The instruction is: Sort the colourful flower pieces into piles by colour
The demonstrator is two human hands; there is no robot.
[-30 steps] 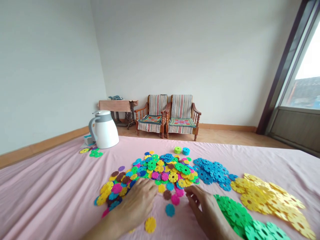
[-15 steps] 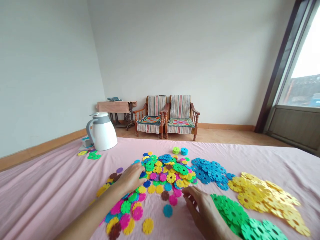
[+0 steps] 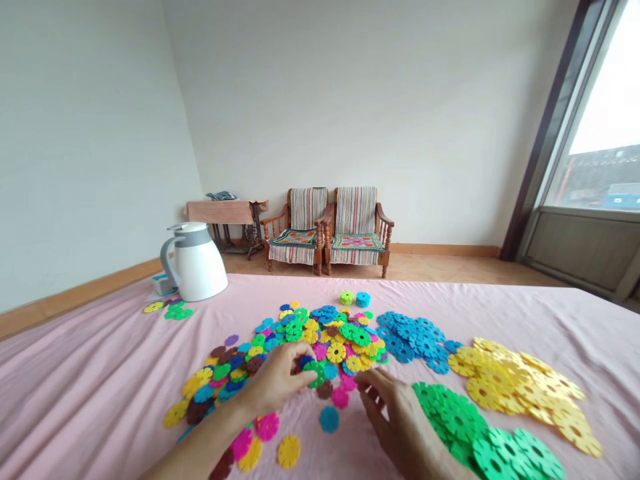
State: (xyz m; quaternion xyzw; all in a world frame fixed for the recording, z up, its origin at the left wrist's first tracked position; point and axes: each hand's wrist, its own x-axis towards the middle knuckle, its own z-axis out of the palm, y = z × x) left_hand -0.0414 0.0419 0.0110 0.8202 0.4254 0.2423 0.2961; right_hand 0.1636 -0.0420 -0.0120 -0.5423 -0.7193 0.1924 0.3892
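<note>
A mixed heap of small notched plastic snowflake discs (image 3: 336, 352) in many colours spreads over a pink cloth. At the near side of the heap, my left hand (image 3: 285, 377) has its thumb and fingers closed on a green snowflake disc (image 3: 314, 373). A dark blue disc shows by its fingertips. Just right of the pink discs (image 3: 341, 398) is my right hand (image 3: 393, 407), fingers curved and thumb apart, with nothing seen in it. A lone blue disc (image 3: 329, 419) lies between the two hands.
Right of the heap are single-colour piles of blue discs (image 3: 413, 337), yellow discs (image 3: 520, 380) and green discs (image 3: 450, 417). Small lime (image 3: 347, 298) and blue (image 3: 363, 299) stacks stand behind. A white jug (image 3: 200, 267) is on the cloth (image 3: 100, 387) at left; two chairs (image 3: 356, 227) stand beyond.
My left hand has moved right and nearer me, from over the heap, and now has a green disc in its fingers. My right hand has hardly moved. The view has shifted slightly.
</note>
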